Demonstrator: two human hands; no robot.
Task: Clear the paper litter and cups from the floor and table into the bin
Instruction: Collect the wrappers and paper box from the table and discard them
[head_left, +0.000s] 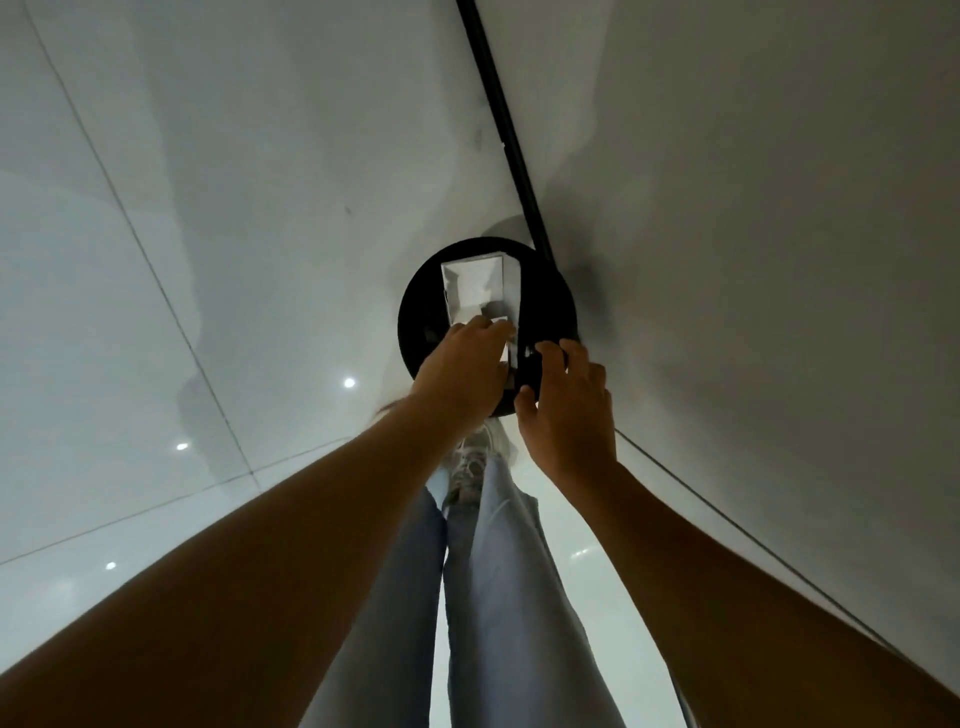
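A round black bin (421, 306) stands on the pale tiled floor against the wall, seen from straight above. A folded white paper (475, 291) lies across the bin's mouth. My left hand (462, 369) grips the near end of that paper, fingers curled over it. My right hand (566, 410) is at the bin's near right rim, with its thumb and fingers curled round the dark edge there. What lies deeper inside the bin is hidden by the paper and my hands.
A grey wall (753, 208) fills the right side, with a black skirting strip (498, 104) running down to the bin. Glossy floor tiles (156, 260) spread to the left. My legs in light jeans (493, 597) and a white shoe (470, 462) are just below the bin.
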